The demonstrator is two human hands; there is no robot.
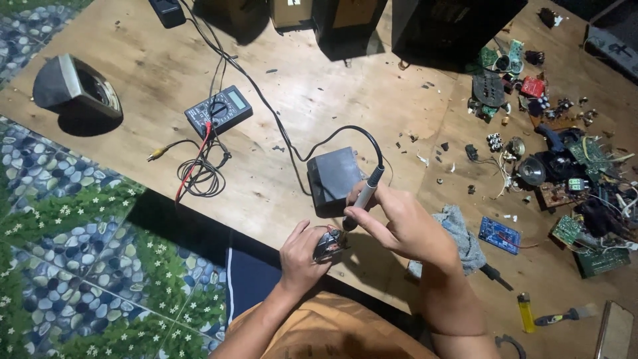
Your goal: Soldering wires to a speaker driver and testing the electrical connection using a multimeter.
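Your right hand (399,223) fingers pinch the soldering iron (362,198) like a pen, tip down on the small electronic part (329,246) that your left hand (302,256) fingers curl around, just in front of the grey box (334,176). Soldering looks mid-way; the joint itself is hidden. Multimeter (218,110) sits unused, far left of the box.

A low wooden table (146,66) bears a multimeter (218,110), a dark box (333,174), a grey rag (462,233), a yellow lighter (526,312) and scattered circuit boards (585,193).
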